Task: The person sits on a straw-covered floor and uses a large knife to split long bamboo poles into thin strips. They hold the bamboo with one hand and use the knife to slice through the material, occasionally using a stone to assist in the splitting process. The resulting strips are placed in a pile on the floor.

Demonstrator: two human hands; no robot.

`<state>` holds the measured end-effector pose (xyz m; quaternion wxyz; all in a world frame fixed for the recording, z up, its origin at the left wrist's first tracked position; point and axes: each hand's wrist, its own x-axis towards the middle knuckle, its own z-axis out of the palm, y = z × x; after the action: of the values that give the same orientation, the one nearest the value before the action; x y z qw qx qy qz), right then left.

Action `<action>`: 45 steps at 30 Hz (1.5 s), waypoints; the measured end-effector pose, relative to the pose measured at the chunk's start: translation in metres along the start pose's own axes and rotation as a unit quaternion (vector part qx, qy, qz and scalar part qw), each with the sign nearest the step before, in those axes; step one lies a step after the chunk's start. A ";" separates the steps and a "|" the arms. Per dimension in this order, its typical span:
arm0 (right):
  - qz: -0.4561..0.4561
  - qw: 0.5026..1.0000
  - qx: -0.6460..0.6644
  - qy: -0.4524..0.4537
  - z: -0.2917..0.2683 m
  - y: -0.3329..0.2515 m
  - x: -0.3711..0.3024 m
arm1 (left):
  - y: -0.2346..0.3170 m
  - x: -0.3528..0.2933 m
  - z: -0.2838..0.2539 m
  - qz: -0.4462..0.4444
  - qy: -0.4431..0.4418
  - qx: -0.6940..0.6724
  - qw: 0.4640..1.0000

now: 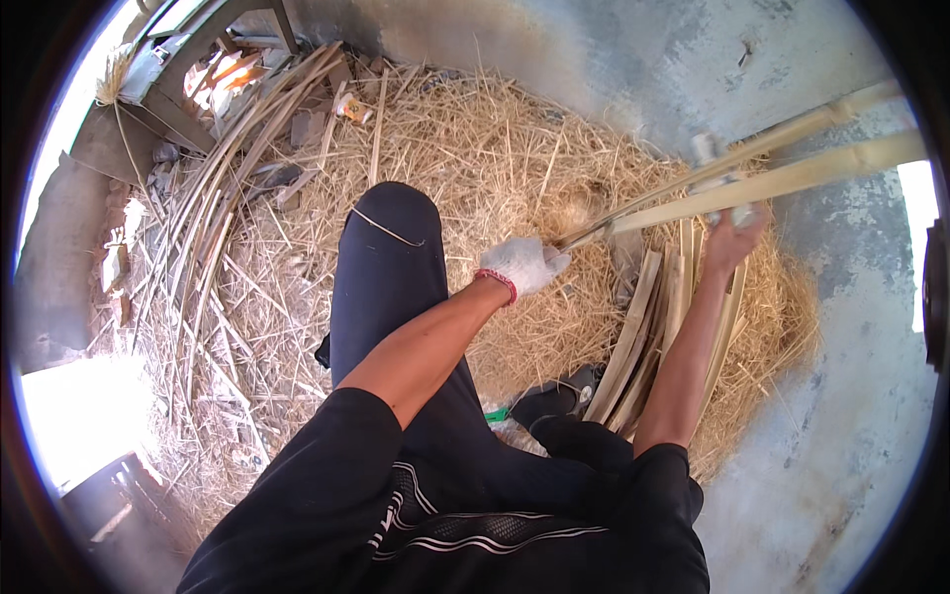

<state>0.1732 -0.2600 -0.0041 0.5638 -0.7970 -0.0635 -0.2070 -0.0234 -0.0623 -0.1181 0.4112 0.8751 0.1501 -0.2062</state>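
Observation:
Two long pale bamboo strips (pixel 782 178) run from near my left hand up to the right, lying close together at the low end and spreading apart toward the wall. My left hand (pixel 524 265), in a white glove with a red cuff, is closed around their narrow dark end. My right hand (pixel 737 238) is at the lower strip, with white wraps on its fingers. Motion blurs it, and the strip partly covers the fingers, so its grip is unclear. Beneath my right forearm lie several split bamboo pieces (pixel 633 342).
Straw-like shavings (pixel 495 139) cover the floor. Long thin strips (pixel 213 208) lie in a curved bundle on the left, near a wooden frame (pixel 178 84). A worn bluish wall (pixel 831 327) rises at the right. My raised knee (pixel 391 238) has a thin sliver on it.

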 end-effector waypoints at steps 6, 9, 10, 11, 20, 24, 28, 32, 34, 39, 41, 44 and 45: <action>-0.189 0.965 -0.138 -0.121 0.006 0.094 0.018 | 0.006 -0.005 -0.001 -0.012 -0.001 0.005 1.000; -0.289 0.902 -0.248 -0.203 0.008 0.177 0.017 | 0.007 0.002 -0.006 0.044 -0.009 0.009 0.999; -0.180 0.938 -0.147 -0.258 0.031 0.173 0.025 | 0.005 0.001 -0.015 0.017 0.017 -0.008 1.000; -0.051 0.950 -0.076 -0.298 0.012 0.174 0.025 | 0.010 -0.002 -0.006 0.011 0.013 -0.029 0.999; -0.094 0.995 -0.024 0.030 -0.001 -0.034 0.043 | -0.004 -0.009 -0.013 -0.040 0.009 -0.047 0.998; -0.098 0.936 -0.290 -0.171 -0.002 0.162 0.004 | 0.005 -0.010 0.008 -0.022 -0.060 -0.014 0.998; -0.155 0.935 -0.017 -0.319 0.044 0.230 -0.035 | -0.054 0.021 0.008 -0.008 0.097 0.041 0.994; 0.128 0.972 -0.032 -0.192 0.009 0.161 -0.051 | -0.023 0.010 0.004 -0.036 -0.006 -0.033 0.999; 0.189 0.974 0.011 -0.125 -0.039 0.158 -0.070 | -0.018 0.009 0.007 -0.050 -0.007 -0.054 0.997; 0.245 0.896 -0.211 -0.304 -0.119 0.130 -0.078 | -0.001 0.008 0.003 -0.143 -0.074 -0.175 0.971; 0.197 0.915 -0.223 -0.272 -0.102 0.072 -0.066 | -0.006 0.006 0.000 -0.146 -0.047 -0.188 0.970; 0.063 0.981 -0.129 -0.132 -0.067 -0.068 -0.028 | 0.002 0.001 0.004 -0.153 -0.048 -0.165 0.973; 0.002 0.991 -0.096 -0.099 -0.054 -0.105 -0.016 | 0.002 -0.003 0.004 -0.160 -0.050 -0.149 0.975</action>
<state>0.1093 -0.2704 0.0959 0.4764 -0.8640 -0.0969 -0.1313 -0.0258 -0.0673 -0.1178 0.5054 0.7575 0.2960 -0.2883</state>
